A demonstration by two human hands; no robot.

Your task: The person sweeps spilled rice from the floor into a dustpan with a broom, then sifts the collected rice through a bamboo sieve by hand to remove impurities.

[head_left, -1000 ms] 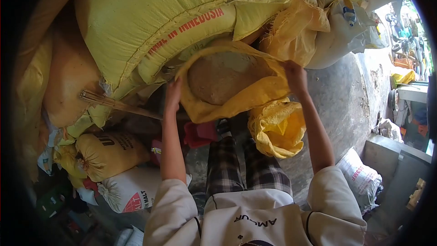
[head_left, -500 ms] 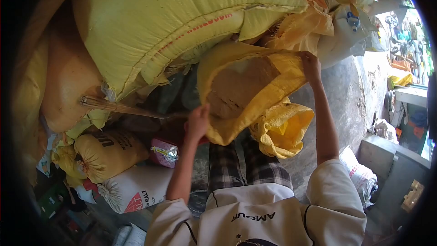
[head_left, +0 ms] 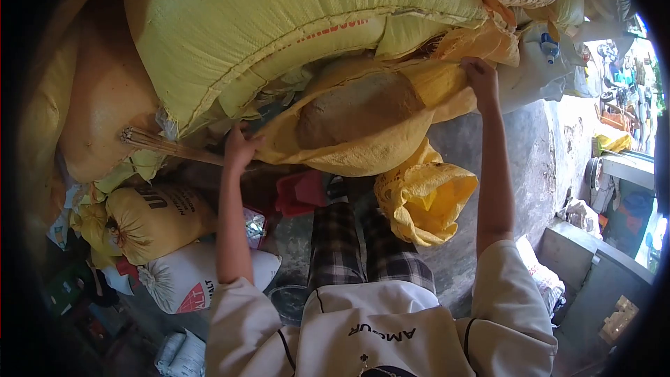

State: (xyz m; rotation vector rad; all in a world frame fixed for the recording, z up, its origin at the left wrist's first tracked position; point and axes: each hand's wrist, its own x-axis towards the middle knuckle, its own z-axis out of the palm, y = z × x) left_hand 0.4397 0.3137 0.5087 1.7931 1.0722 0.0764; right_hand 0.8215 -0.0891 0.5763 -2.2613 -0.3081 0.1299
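A yellow woven sack [head_left: 377, 156] is stretched wide between my two hands, its mouth facing up toward me. Brown powdery stuff [head_left: 359, 113] fills its inside. My left hand [head_left: 241, 148] pinches the rim at the left end. At the opposite end, my right hand [head_left: 481, 81] is closed on a gathered corner of the same rim. Below the sack, near my legs, stands a smaller yellow sack [head_left: 426, 199] with its mouth folded open. A red plastic scoop or dustpan [head_left: 300, 192] lies on the floor left of my feet.
Large pale-yellow filled sacks [head_left: 300, 7] are piled just beyond my hands. A stick broom [head_left: 157, 143] leans at the left. Tied sacks [head_left: 164, 220] and a white printed sack [head_left: 202, 276] lie lower left. A grey wall [head_left: 530, 160] borders the right side.
My left hand has moved left and up, pulling the sack's mouth wider and flatter. My right hand has risen slightly, keeping its hold. More of the red plastic thing shows.
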